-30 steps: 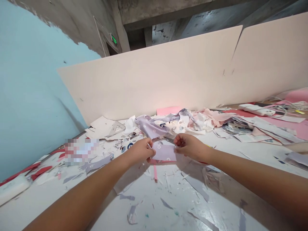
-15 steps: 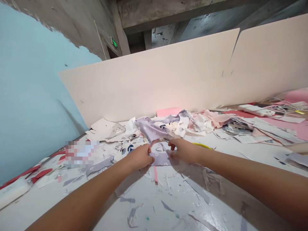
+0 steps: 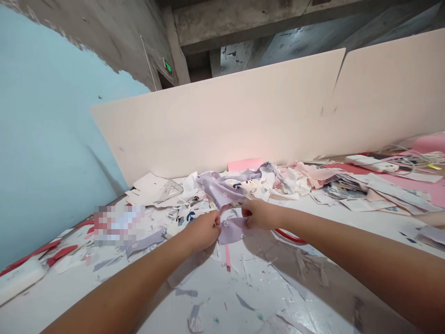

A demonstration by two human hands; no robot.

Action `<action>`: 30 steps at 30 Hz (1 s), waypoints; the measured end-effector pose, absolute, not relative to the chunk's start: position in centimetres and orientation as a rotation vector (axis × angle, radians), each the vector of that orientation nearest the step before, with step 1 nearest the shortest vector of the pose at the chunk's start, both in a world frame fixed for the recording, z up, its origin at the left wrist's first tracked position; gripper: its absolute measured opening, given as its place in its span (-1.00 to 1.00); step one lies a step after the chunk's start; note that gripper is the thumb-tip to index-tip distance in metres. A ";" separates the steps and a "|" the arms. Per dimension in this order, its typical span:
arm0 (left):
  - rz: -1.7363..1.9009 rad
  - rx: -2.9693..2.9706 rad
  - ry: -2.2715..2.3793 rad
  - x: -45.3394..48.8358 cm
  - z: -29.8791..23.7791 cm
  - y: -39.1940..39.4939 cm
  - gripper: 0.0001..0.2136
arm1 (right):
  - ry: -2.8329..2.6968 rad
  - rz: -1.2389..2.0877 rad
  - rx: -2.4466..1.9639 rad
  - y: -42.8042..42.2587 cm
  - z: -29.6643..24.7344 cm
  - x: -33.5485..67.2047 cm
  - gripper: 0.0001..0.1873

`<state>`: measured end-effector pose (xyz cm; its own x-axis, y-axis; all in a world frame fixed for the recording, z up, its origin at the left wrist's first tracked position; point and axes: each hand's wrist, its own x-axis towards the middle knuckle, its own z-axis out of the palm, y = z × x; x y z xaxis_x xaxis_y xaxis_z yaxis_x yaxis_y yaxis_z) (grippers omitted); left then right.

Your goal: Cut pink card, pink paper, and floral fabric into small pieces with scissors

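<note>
The left hand (image 3: 203, 230) and right hand (image 3: 260, 214) now close in, both pinching the lilac floral fabric (image 3: 231, 231) just in front of the crumpled fabric heap (image 3: 250, 183) on the white table (image 3: 212, 297). A red curved rim (image 3: 290, 236) has come into view below the right forearm (image 3: 347, 241).

Light: bright, even, over the glossy white table (image 3: 222, 297).
Glow: warm pinkish patch on the pale partition board (image 3: 243, 130), low centre.
Shadow: soft, dark, below the right forearm (image 3: 361, 246).
Glare: white sheen, lower right.
Dim: concrete ceiling beam (image 3: 243, 28), top centre.
Distortion: wide-angle bowing at the edges, the blue wall (image 3: 45, 116) curving at upper left.
Blur: 1 pixelated block (image 3: 118, 226), left of centre; elsewhere fairly sharp.
</note>
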<state>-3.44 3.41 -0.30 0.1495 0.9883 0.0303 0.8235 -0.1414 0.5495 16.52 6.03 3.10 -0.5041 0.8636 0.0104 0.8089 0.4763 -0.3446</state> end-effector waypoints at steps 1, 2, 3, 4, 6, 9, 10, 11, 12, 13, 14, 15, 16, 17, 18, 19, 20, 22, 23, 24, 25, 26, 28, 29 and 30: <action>0.570 2.015 1.723 -3.6 -0.2 3.3 -0.93 | -2.506 0.409 -1.411 5.8 3.4 16.8 -0.92; 0.593 2.001 1.724 -3.7 0.0 3.3 -0.92 | -2.471 0.367 -1.374 5.5 3.7 17.2 -0.93; 0.623 1.990 1.729 -3.8 0.1 3.2 -0.91 | -2.440 0.322 -1.344 5.2 4.1 17.5 -0.92; 0.656 1.981 1.733 -3.9 0.3 3.2 -0.89 | -2.412 0.295 -1.313 5.0 4.4 17.8 -0.90; 0.729 1.956 1.739 -3.8 0.8 3.1 -0.83 | -2.357 0.310 -1.236 4.8 4.9 18.3 -0.88; 0.853 1.943 1.666 -3.3 1.5 2.8 -0.70 | -2.199 0.545 -1.145 5.2 5.2 18.8 -0.86; 0.883 1.961 1.611 -3.0 1.7 2.6 -0.65 | -2.150 0.628 -1.138 5.4 5.1 18.9 -0.86; 0.899 1.987 1.546 -2.8 1.9 2.3 -0.59 | -2.118 0.691 -1.143 5.7 4.9 19.0 -0.87; 0.899 2.015 1.480 -2.6 2.1 2.1 -0.53 | -2.102 0.739 -1.153 6.0 4.7 19.0 -0.89; 0.887 2.037 1.425 -2.4 2.2 1.9 -0.48 | -2.099 0.763 -1.162 6.3 4.4 19.1 -0.91; 0.870 2.051 1.382 -2.2 2.2 1.8 -0.44 | -2.094 0.762 -1.169 6.5 4.2 19.1 -0.92; 0.849 2.055 1.347 -2.1 2.2 1.7 -0.41 | -2.081 0.762 -1.179 6.7 3.9 19.1 -0.93; 0.828 2.053 1.315 -2.1 2.1 1.6 -0.39 | -2.069 0.762 -1.189 6.7 3.7 19.1 -0.92; 0.806 2.049 1.281 -2.0 2.0 1.6 -0.36 | -2.060 0.760 -1.198 6.7 3.6 19.0 -0.91; 0.783 2.042 1.241 -2.0 1.9 1.5 -0.34 | -2.053 0.754 -1.204 6.5 3.5 18.9 -0.91; 0.759 2.027 1.200 -1.9 1.7 1.5 -0.31 | -2.049 0.743 -1.207 6.3 3.5 18.8 -0.90; 0.737 2.003 1.164 -1.8 1.5 1.5 -0.28 | -2.050 0.731 -1.206 6.1 3.6 18.6 -0.90; 0.744 1.942 1.121 -1.4 1.1 1.6 -0.23 | -2.068 0.715 -1.199 5.5 3.9 18.2 -0.91; 0.779 1.908 1.111 -1.2 0.8 1.7 -0.24 | -2.087 0.718 -1.195 5.3 4.1 17.9 -0.90; 0.822 1.871 1.101 -0.9 0.6 1.7 -0.28 | -2.109 0.726 -1.194 5.0 4.4 17.7 -0.90; 0.866 1.829 1.089 -0.6 0.5 1.8 -0.35 | -2.132 0.734 -1.194 4.9 4.6 17.5 -0.90; 0.903 1.781 1.077 -0.3 0.4 2.0 -0.43 | -2.151 0.735 -1.193 4.7 4.9 17.3 -0.90; 0.929 1.667 1.087 0.1 0.4 2.2 -0.58 | -2.178 0.706 -1.190 4.5 5.3 17.0 -0.90; 0.936 1.613 1.117 0.2 0.4 2.3 -0.62 | -2.187 0.682 -1.186 4.5 5.5 16.9 -0.90; 0.946 1.571 1.155 0.2 0.6 2.3 -0.65 | -2.195 0.658 -1.182 4.4 5.6 16.9 -0.90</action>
